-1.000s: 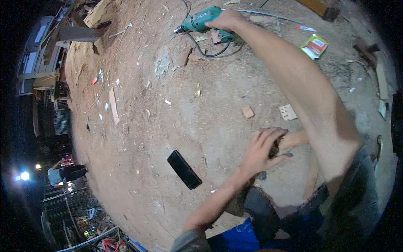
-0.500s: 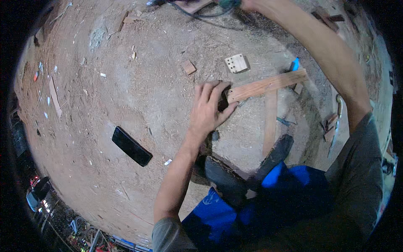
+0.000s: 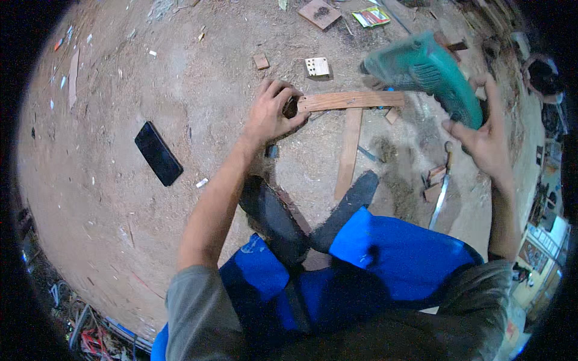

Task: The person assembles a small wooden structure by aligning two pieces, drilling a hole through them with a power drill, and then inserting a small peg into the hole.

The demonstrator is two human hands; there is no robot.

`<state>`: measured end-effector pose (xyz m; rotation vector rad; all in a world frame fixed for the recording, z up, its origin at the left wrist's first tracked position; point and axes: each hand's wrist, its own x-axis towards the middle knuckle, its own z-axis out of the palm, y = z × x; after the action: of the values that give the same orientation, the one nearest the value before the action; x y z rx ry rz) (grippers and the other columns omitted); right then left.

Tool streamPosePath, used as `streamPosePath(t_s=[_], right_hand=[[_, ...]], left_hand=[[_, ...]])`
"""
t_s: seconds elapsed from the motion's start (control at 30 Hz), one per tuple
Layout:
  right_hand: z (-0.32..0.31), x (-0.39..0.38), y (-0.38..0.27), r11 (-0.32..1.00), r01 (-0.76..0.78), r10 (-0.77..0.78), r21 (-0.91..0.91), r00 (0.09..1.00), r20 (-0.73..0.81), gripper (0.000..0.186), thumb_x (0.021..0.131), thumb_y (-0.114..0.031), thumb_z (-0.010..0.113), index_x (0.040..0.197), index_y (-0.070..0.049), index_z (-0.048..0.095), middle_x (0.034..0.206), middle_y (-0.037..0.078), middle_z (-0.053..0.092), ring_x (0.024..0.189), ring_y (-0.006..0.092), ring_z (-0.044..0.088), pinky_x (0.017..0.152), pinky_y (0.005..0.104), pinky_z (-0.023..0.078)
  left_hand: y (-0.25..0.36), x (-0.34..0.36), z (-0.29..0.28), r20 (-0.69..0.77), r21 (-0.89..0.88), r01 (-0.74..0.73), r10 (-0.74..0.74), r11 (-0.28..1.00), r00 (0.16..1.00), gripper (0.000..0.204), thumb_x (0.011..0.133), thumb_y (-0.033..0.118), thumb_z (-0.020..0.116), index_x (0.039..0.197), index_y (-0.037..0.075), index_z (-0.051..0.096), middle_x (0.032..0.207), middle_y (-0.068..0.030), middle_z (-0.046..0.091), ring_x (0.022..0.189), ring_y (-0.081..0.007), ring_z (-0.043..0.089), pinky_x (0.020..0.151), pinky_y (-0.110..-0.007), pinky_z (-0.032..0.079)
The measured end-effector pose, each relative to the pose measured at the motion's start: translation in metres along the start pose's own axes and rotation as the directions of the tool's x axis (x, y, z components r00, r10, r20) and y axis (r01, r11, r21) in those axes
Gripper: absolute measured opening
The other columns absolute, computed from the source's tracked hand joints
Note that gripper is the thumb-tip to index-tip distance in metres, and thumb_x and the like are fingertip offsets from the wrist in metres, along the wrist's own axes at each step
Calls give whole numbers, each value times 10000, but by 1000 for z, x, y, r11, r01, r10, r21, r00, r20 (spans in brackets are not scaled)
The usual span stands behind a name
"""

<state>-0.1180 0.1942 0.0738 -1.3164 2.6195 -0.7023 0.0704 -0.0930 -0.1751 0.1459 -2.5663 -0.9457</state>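
Observation:
My left hand (image 3: 274, 114) has its fingers and thumb closed about the left end of a short wooden strip (image 3: 373, 99). Between the fingers and that end a dark patch shows, which I cannot make out. Small holes mark the strip's left end. A longer, paler wooden strip (image 3: 348, 153) lies crosswise and meets it from below. My right hand (image 3: 484, 135) grips the handle of a green power drill (image 3: 430, 69), blurred by motion, its nose pointing left above the strip's right end. Near the strip sits a pale block with dark holes (image 3: 317, 67).
A black phone (image 3: 158, 153) lies on the dusty ground at left. A small wooden block (image 3: 261, 61) is beyond my left hand. Toward the back are a square board (image 3: 320, 14) and a colourful packet (image 3: 371, 17). A long-bladed knife (image 3: 442, 192) lies at right near wood scraps (image 3: 433, 183).
My right hand has come back from the far edge, bringing the green drill over the strip's right side. My left hand stays at the strip's left end. The view has shifted.

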Motion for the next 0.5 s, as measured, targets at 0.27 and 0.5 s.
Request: streamPosePath(t_s=[0.27, 0.5], right_hand=[[9, -32, -7, 882, -419, 338, 216, 881, 330, 753, 654, -23, 730, 1341, -42, 424, 1040, 81, 596, 1017, 165, 566, 886, 330, 474], [8, 3, -25, 927, -374, 290, 21, 752, 592, 378, 694, -167, 756, 1023, -1, 674, 812, 59, 677, 744, 179, 630, 726, 333, 494]], left_hand=[[-4, -1, 10, -19, -18, -19, 18, 1000, 1000, 359, 714, 290, 798, 987, 91, 678, 1050, -103, 618, 1046, -331, 540, 938, -425, 476], [-8, -2, 10, -29, -27, -21, 20, 999, 999, 404, 697, 301, 839, 997, 62, 711, 1024, -98, 613, 1021, -299, 551, 916, -402, 505]])
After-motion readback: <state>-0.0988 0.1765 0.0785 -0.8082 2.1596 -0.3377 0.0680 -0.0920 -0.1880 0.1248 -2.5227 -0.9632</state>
